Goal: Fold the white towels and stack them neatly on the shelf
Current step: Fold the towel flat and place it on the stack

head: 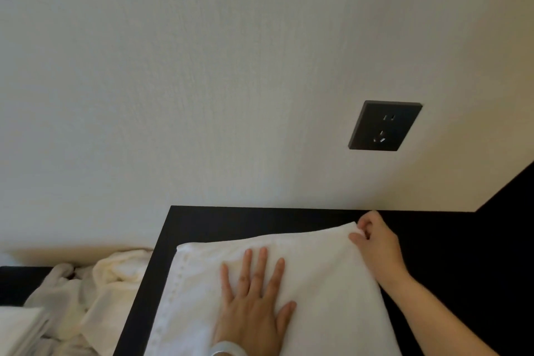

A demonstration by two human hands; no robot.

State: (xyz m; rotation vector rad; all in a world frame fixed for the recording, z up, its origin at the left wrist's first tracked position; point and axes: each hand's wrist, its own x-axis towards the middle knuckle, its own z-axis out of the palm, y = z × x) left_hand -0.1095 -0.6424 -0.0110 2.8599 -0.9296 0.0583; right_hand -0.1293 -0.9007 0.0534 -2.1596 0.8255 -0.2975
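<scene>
A white towel (318,274) lies spread on a black table top (231,222) against the wall. My left hand (254,306) presses flat on the towel's middle, fingers straight and spread, a pale bracelet on the wrist. My right hand (375,243) pinches the towel's far right corner between thumb and curled fingers, close to the wall. The towel's near edge runs out of view at the bottom.
A heap of crumpled white towels (95,295) lies to the left, below the table edge. A folded white stack (20,326) shows at the lower left corner. A dark wall socket (384,126) sits above the table. A black panel (508,205) rises at right.
</scene>
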